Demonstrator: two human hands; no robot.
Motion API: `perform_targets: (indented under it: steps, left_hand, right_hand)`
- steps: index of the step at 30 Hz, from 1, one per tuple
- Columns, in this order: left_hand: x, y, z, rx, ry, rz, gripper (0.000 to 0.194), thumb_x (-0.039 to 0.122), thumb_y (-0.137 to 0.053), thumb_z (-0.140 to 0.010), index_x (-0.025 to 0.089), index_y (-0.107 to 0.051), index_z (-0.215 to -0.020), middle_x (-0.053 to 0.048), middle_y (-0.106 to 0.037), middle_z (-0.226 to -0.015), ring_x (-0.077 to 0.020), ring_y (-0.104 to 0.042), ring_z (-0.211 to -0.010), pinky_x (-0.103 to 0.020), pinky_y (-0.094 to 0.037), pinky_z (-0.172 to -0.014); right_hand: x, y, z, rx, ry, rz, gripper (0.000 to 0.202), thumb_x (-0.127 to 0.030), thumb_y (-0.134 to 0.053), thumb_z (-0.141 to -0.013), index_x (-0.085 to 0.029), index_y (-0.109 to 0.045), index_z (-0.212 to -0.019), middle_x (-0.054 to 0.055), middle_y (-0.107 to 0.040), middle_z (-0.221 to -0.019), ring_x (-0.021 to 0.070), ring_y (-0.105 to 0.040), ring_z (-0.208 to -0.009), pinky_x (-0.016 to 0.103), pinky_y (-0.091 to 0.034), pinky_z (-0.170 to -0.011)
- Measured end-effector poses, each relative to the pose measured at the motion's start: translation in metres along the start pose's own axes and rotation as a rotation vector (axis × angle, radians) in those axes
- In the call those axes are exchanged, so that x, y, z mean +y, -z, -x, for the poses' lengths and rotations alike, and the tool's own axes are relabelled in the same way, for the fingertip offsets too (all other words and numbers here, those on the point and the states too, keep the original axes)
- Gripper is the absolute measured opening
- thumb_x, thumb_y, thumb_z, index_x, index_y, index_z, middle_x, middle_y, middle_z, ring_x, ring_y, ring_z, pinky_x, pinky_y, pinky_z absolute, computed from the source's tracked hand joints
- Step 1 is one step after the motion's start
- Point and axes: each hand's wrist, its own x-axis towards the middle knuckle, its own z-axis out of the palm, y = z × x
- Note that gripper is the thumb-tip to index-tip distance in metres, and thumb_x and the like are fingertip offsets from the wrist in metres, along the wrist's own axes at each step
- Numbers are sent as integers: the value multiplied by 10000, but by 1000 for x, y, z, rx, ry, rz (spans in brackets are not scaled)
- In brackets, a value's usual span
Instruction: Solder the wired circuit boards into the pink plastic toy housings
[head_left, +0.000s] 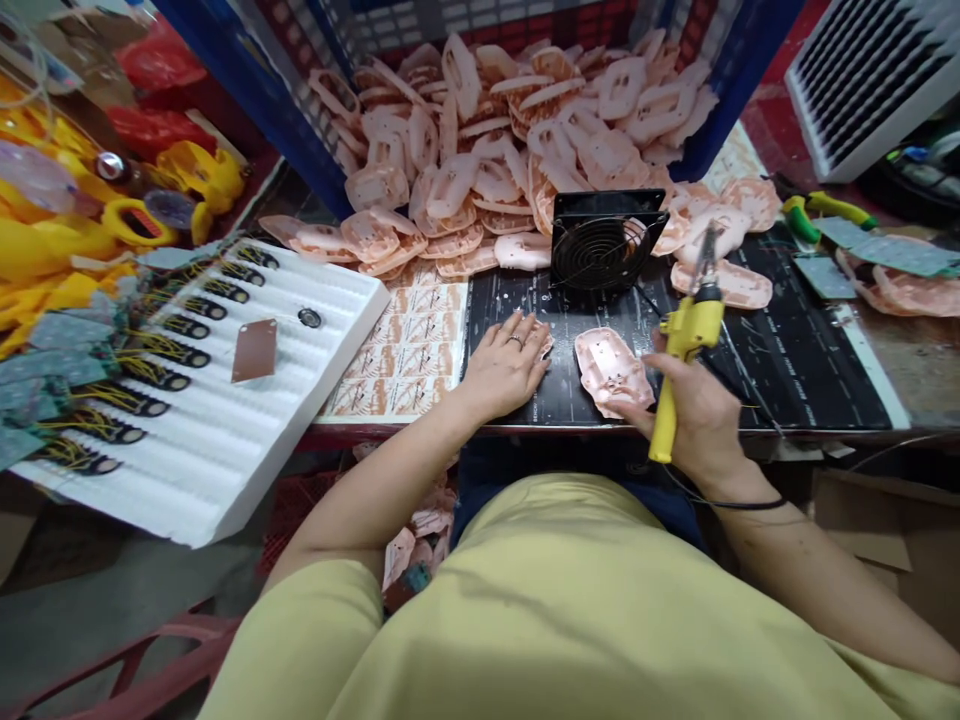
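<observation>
Left hand: the left hand is lying flat, palm down, fingers close together, and is covering most of a pink piece; whether it is pressing cannot be told.
Right hand: the right hand is clamping the handle of a yellow tool, apparently a soldering gun, while its digits are also meeting the near right edge of a pink shell.
Pink shell: it is lying hollow side up on the black mat covering the tabletop, between the hands.
Tool tip: it is pointing up and away from the body; if it is hot, good practice would be aiming it clear of both hands, the shell and the loose pieces behind.
Steadying: shifting the shell with free fingertips is probably working best when the gun is sitting firmly in the palm.
Cord: a dark cord or band is crossing the right wrist; watching for snags seems wise.
Fan: a black fan is standing just behind, perhaps serving to draw fumes.
Mat print: small white lettering is running across the mat, too small for reading surely.
Patterned sheet: brown printed boxes are repeating on the sheet; no words are coming clear.
Brands: none are showing legibly on gun or fan.
</observation>
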Motion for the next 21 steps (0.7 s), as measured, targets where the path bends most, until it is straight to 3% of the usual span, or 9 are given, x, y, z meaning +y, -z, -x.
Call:
perform_targets:
  steps: [4,8,11,13,17,21]
  left_hand:
    - [-21,-3,-23,18,27,54,548,375,-445,-1037,112,-476,-1517,-199,-383,-1620,-336,-349,-1517,-497,-327,-1237]
    - [-44,3,-42,-22,-37,117,567,391,-430,-1037,65,-493,-1496,-227,-458,-1547,-303,-406,-1479,-448,-336,-1242]
    - [-47,13,-48,-103,-96,149,574,404,-383,-1049,69,-487,-1503,-207,-468,-1550,-279,-399,-1490,-426,-347,-1238]
    - [-38,19,-45,-167,-124,135,585,420,-365,-1055,80,-478,-1517,-202,-427,-1588,-291,-338,-1529,-451,-310,-1254]
    - [-2,24,-25,-270,-176,83,691,567,-420,-1028,177,-372,-1597,-192,-219,-1693,-364,-188,-1582,-622,-201,-1252]
    - [26,17,-2,-213,-241,54,759,640,-542,-955,276,-371,-1599,-164,-233,-1694,-410,-193,-1571,-718,-149,-1212]
  right_hand:
    - [-15,-7,3,-19,21,-46,487,-472,-722,-887,-220,-533,-1259,104,-695,-925,295,-697,-889,396,-582,-719]
    - [-20,-11,4,-77,93,-246,446,-346,-685,-916,-247,-513,-1316,51,-702,-923,218,-693,-814,351,-588,-708]
    - [-17,-10,-2,-112,235,-345,376,-373,-641,-951,-304,-502,-1294,14,-715,-1074,192,-700,-1022,362,-605,-885]
    - [-7,-8,-10,-104,246,-372,379,-411,-626,-967,-312,-476,-1301,36,-679,-1243,213,-644,-1212,423,-575,-1010]
    - [46,-2,-32,-46,80,-307,546,-509,-659,-932,-294,-401,-1362,112,-563,-1436,257,-570,-1331,468,-533,-1090]
    - [126,-1,-54,-106,-53,-158,578,-458,-709,-877,-214,-466,-1342,183,-599,-1331,424,-507,-1346,637,-460,-1084]
